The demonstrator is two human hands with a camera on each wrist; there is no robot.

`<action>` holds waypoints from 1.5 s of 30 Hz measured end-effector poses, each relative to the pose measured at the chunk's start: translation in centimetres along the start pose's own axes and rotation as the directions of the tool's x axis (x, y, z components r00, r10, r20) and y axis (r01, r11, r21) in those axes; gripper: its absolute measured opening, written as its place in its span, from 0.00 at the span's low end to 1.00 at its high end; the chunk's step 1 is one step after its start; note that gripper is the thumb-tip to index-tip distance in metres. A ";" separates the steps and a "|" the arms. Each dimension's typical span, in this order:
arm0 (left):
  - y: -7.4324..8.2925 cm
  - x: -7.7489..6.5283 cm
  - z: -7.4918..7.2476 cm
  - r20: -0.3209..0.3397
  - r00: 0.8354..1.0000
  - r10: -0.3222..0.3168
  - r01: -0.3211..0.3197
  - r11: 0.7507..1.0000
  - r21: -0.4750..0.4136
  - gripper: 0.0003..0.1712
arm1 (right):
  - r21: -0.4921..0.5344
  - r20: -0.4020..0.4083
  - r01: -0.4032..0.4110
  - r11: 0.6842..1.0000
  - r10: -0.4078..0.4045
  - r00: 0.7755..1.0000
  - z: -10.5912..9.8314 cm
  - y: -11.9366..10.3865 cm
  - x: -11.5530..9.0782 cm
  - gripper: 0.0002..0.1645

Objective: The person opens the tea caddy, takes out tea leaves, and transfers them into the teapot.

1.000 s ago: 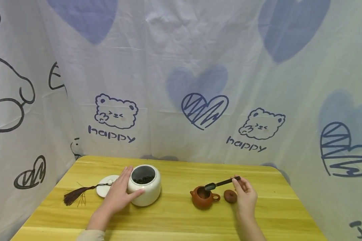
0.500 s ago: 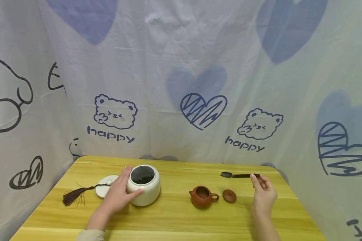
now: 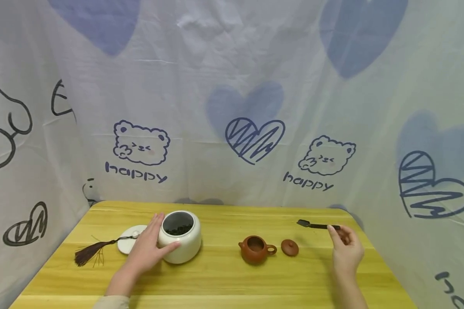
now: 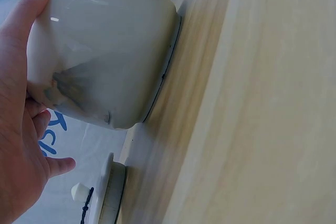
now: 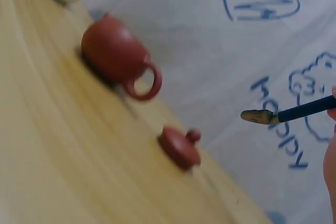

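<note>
On the left, my left hand (image 3: 147, 249) holds the side of a white ceramic jar (image 3: 183, 246), thumb across its front and fingers behind. Dark loose tea leaves (image 3: 179, 228) lie inside the jar. The left wrist view shows the thumb and fingers against the jar's wall (image 4: 105, 51). My right hand (image 3: 347, 249) pinches the handle end of a small black tea scoop (image 3: 317, 225), raised above the table at the right. A reddish-brown clay teapot (image 3: 254, 251) stands uncovered between the hands, spout to the left. Its knobbed lid (image 3: 290, 247) lies beside the handle.
The jar's white lid (image 3: 126, 244), with a dark tassel (image 3: 89, 252) tied to its knob, lies left of the jar, partly behind my left hand. A printed cloth (image 3: 201, 86) hangs along the back and sides of the wooden table (image 3: 216, 287).
My right hand has drawn the scoop from over the teapot's mouth out to the right, past the teapot's lid. My left hand stays on the jar. The head view has shifted slightly.
</note>
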State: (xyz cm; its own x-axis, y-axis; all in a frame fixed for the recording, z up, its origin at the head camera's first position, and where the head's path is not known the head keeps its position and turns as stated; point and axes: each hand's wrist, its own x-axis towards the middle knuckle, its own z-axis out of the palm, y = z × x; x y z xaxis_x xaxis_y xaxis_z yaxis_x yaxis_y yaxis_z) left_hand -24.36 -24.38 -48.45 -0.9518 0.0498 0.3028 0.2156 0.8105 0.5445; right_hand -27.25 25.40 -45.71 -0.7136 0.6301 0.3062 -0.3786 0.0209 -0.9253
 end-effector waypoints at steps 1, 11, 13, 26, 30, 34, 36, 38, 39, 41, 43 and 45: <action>0.0 0.0 0.0 0.000 1.000 -0.001 0.001 1.000 0.000 0.61 | -0.017 -0.004 0.017 1.000 -0.017 1.000 -0.2 0.3 0.1 0.10; 0.0 0.4 0.3 -0.003 1.000 0.015 -0.015 1.000 0.003 0.61 | -0.084 -0.062 0.033 0.996 -0.038 0.997 -2.1 3.1 1.1 0.10; 0.0 0.5 0.2 -0.002 1.000 0.015 -0.015 1.000 0.003 0.61 | -0.108 -0.071 0.036 0.993 -0.044 0.997 -2.3 3.2 1.4 0.10; 0.3 0.6 0.2 -0.004 1.000 0.029 -0.029 1.000 0.001 0.61 | -0.318 -0.081 0.014 0.948 -0.042 0.996 -4.1 3.3 1.8 0.16; 0.2 0.3 0.3 -0.003 1.000 0.023 -0.023 1.000 -0.001 0.61 | -0.401 -0.065 0.023 0.916 -0.054 0.996 -4.5 3.8 1.8 0.15; 0.1 0.3 0.3 -0.012 1.000 0.023 -0.023 1.000 0.004 0.60 | -0.431 -0.045 -0.001 0.902 -0.021 0.999 -4.6 3.9 2.0 0.15; 0.0 0.3 0.3 -0.015 1.000 0.026 -0.026 1.000 0.006 0.60 | -0.442 -0.032 -0.012 0.897 -0.002 0.999 -4.7 3.8 2.0 0.16; 0.0 0.3 0.3 -0.014 1.000 0.024 -0.024 1.000 0.007 0.61 | -0.464 -0.015 -0.020 0.886 0.015 1.000 -4.9 3.7 2.1 0.17; -0.1 0.3 0.3 -0.009 1.000 0.024 -0.024 1.000 0.008 0.61 | -0.479 -0.004 -0.021 0.878 0.021 1.000 -5.0 3.6 2.2 0.17; -0.1 0.3 0.2 -0.003 1.000 0.019 -0.019 1.000 0.007 0.61 | -0.530 0.023 -0.016 0.848 0.033 0.999 -5.4 3.4 2.3 0.18; -0.1 0.2 0.2 0.004 1.000 0.013 -0.013 1.000 0.005 0.62 | -0.579 0.052 -0.007 0.815 0.045 0.998 -5.7 3.2 2.4 0.18; -0.2 0.2 0.1 0.008 1.000 0.011 -0.011 1.000 0.004 0.62 | -0.635 0.082 0.008 0.772 0.057 0.995 -6.1 3.2 2.4 0.18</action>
State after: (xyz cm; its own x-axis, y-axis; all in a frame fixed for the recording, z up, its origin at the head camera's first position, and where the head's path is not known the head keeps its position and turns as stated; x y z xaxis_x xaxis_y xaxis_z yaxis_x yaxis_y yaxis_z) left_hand -24.62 -24.44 -48.58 -0.9510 0.0630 0.3028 0.2251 0.8124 0.5379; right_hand -26.58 31.70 -49.33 -0.7802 0.5642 0.2701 0.0762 0.5143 -0.8542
